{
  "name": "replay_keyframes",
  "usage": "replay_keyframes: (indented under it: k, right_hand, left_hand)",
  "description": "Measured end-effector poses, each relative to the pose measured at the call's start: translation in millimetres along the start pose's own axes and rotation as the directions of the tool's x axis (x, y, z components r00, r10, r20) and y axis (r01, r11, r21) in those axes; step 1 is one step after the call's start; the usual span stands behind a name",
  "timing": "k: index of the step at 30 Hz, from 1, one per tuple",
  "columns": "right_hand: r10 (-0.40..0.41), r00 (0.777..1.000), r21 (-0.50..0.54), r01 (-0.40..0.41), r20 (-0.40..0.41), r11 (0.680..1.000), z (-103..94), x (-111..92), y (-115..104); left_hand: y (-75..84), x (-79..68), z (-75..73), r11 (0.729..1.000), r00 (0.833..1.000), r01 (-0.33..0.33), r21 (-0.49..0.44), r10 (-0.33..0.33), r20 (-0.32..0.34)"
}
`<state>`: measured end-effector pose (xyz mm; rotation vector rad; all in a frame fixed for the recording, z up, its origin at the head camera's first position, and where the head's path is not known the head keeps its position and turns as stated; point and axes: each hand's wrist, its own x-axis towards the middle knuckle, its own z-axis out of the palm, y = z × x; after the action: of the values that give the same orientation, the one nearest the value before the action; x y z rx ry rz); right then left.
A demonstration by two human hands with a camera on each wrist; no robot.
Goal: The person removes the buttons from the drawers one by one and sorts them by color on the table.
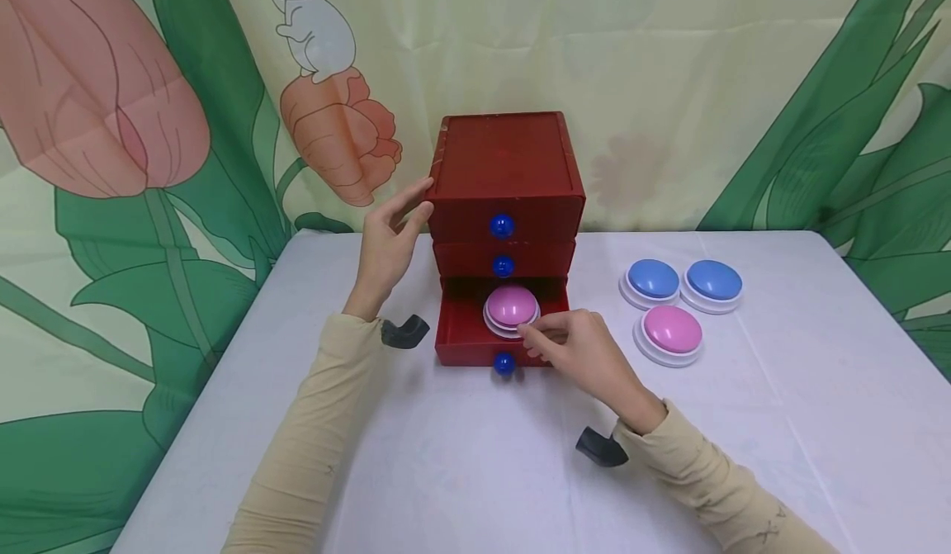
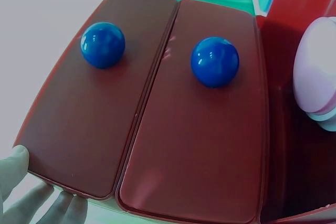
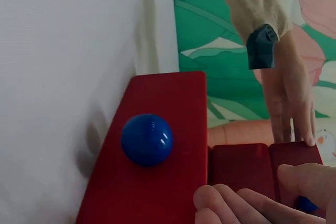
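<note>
A pink push button (image 1: 511,306) with a white base sits inside the pulled-out bottom drawer (image 1: 464,348) of a dark red cabinet (image 1: 505,158). My right hand (image 1: 583,352) is at the drawer's front right, fingers loosely bent and fingertips at the edge of the button's base. In the right wrist view, thumb and fingers stand apart with no object visible between them. My left hand (image 1: 388,244) rests its fingertips against the cabinet's left side by the top drawer. Blue ball knobs (image 2: 103,45) sit on the closed upper drawers.
Right of the cabinet, two blue buttons (image 1: 652,280) and another pink button (image 1: 672,333) stand close together on the white tablecloth (image 1: 475,471). A printed curtain (image 1: 639,83) hangs behind the table. Black wrist pieces (image 1: 602,447) stick out by both sleeves.
</note>
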<state>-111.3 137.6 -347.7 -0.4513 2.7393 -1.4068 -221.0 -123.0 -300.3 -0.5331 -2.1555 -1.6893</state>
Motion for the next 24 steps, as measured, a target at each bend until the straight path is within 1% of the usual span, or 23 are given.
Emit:
replay_keyframes:
  k: [3, 7, 11, 17, 24]
  right_hand:
    - [-0.002, 1.0, -0.002, 0.002, -0.017, 1.0, -2.9, 3, -1]
    - [-0.009, 0.998, -0.035, 0.007, -0.054, 0.999, -5.8, 9, -1]
    - [-0.023, 0.997, -0.06, 0.018, -0.075, 0.998, -6.5, 15, 0]
    - [-0.034, 0.997, -0.074, 0.028, -0.071, 0.997, -4.5, 23, 2]
    - [-0.064, 0.995, -0.1, 0.057, -0.072, 0.993, 0.6, 33, 6]
  left_hand:
    - [0.1, -0.4, -0.3, 1.0, 1.0, -0.005, -0.005, 0.005, 0.003]
    - [-0.5, -0.3, -0.5, 1.0, 1.0, -0.006, -0.007, 0.006, 0.006]
    - [-1.5, -0.2, -0.9, 1.0, 1.0, -0.004, -0.004, 0.004, 0.006]
    - [-0.7, -0.1, -0.7, 1.0, 1.0, -0.008, -0.004, 0.008, 0.005]
    - [-0.8, -0.6, -0.8, 1.0, 1.0, -0.001, 0.003, 0.001, 0.001]
